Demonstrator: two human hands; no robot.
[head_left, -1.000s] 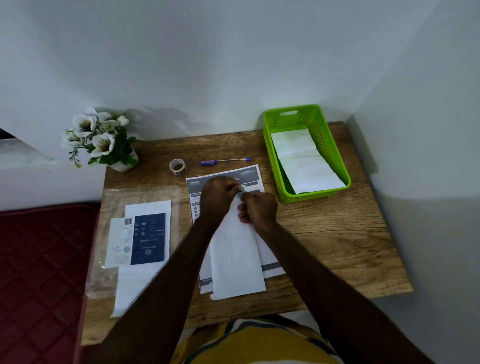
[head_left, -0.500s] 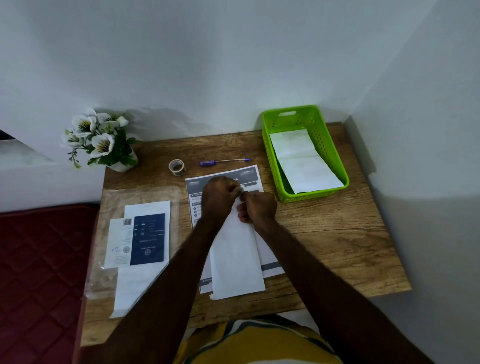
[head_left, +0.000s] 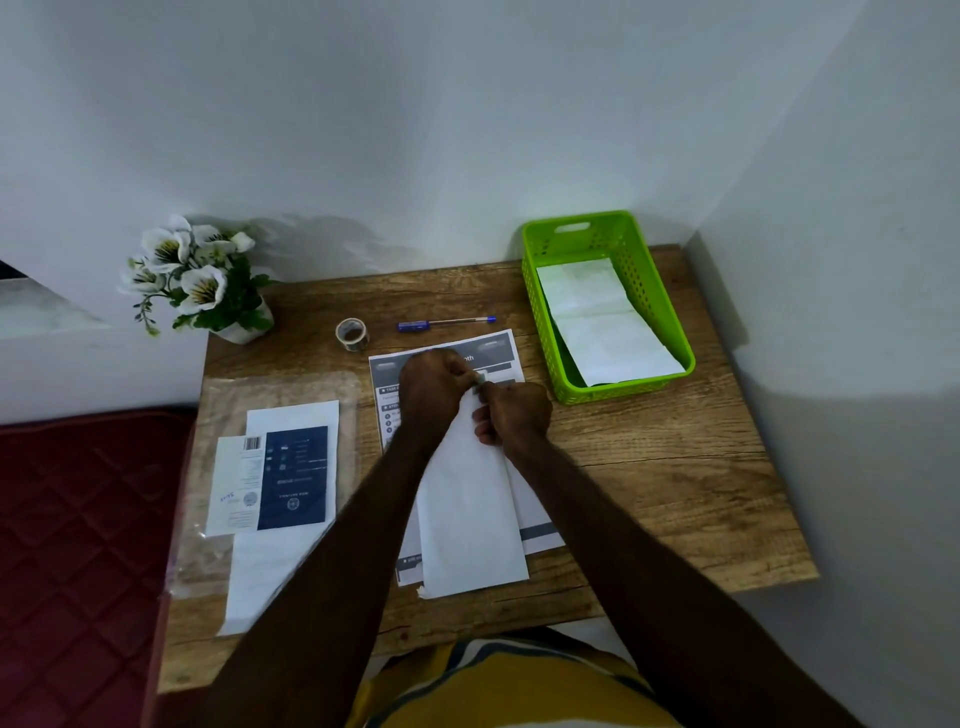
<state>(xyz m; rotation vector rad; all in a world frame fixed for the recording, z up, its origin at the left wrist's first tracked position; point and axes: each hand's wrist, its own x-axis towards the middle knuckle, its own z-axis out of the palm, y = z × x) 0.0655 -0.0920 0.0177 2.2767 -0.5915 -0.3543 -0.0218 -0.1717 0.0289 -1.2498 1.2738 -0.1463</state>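
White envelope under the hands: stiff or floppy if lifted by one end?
Probably floppy: the envelope looks like thin, flat paper. It is likely light, and it may slide easily, since it lies on a printed sheet.

The left hand (head_left: 434, 387) and the right hand (head_left: 514, 415) pinch the far end of a long white folded paper (head_left: 470, 509). It lies on a grey and white printed sheet (head_left: 498, 351) on the brown wooden table (head_left: 649, 467). A small tape roll (head_left: 351, 334) and a blue pen (head_left: 447, 323) lie just behind. A bright green plastic basket (head_left: 535, 301) stands to the right.
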